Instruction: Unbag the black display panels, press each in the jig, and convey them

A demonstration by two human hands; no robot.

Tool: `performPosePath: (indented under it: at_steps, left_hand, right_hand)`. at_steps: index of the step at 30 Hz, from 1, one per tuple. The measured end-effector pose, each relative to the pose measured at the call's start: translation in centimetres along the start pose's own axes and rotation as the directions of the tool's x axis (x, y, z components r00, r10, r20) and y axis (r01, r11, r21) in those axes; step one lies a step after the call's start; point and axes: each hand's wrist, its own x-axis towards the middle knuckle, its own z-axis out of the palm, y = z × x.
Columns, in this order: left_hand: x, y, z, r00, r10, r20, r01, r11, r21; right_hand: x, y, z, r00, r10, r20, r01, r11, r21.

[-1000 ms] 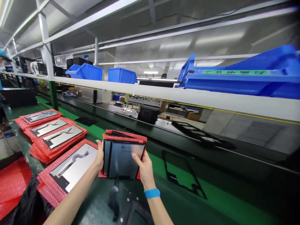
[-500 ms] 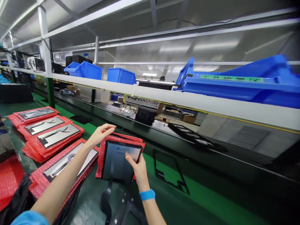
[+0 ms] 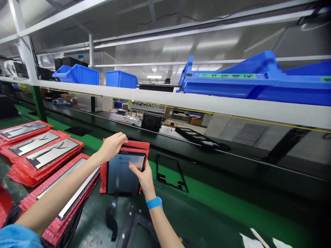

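- Right hand point(image 3: 143, 176): clasped the side edge of a display panel point(image 3: 126, 175), thumb on its glossy face, fingers behind; probably so the panel and the backing stayed together.
- Left hand point(image 3: 113, 147): fingers curled at the top edge of the red bubble-wrap pouch point(image 3: 141, 145) behind the panel; fingertips hidden, so could not tell whether they pinched it.
- Panel stood tilted above the worktop point(image 3: 89, 220), between the hands, face toward the wearer, presumably for a clear view.
- Dark flat cable point(image 3: 111, 220) hung below the panel, apparently from its lower edge.
- Black bracket point(image 3: 126, 225) lay just beside the cable.
- Left: stacks of red pouches point(image 3: 22, 175) bore panels laid flat, cables uppermost; likely the wrap cushioned them.
- Right: thin black frame point(image 3: 162, 179) lay flat, apart from the hands.
- Beyond: blue bins point(image 3: 121, 80) sat on a raised shelf point(image 3: 155, 97).
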Motion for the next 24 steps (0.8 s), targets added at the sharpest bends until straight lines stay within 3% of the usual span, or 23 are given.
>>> performPosePath:
  at_steps: [3,8,11,17,24]
  left_hand:
    - [0.2,0.2,-0.4,1.000,0.008,0.007,-0.008,1.000,0.016]
    - [1.0,0.0,-2.7,0.976,0.086,0.199,-0.093,0.995,0.028]
    - [1.1,0.0,-3.2,0.958,0.140,0.250,-0.157,0.987,0.047]
    - [0.5,0.4,-1.7,0.963,0.201,0.178,-0.227,0.963,0.143]
    - [0.3,0.0,-0.5,0.976,0.214,0.047,-0.219,0.961,0.167]
  right_hand:
    - [-0.1,-0.2,0.0,1.000,0.003,0.004,-0.003,1.000,0.001]
    - [-0.2,-0.2,0.0,1.000,0.008,0.009,-0.008,1.000,0.005]
    - [-0.1,0.0,0.0,1.000,0.008,0.015,-0.008,1.000,0.009]
    - [0.2,1.0,-0.4,1.000,0.004,0.030,-0.005,1.000,0.011]
    - [0.4,1.4,-0.7,1.000,-0.019,0.019,0.019,1.000,0.002]
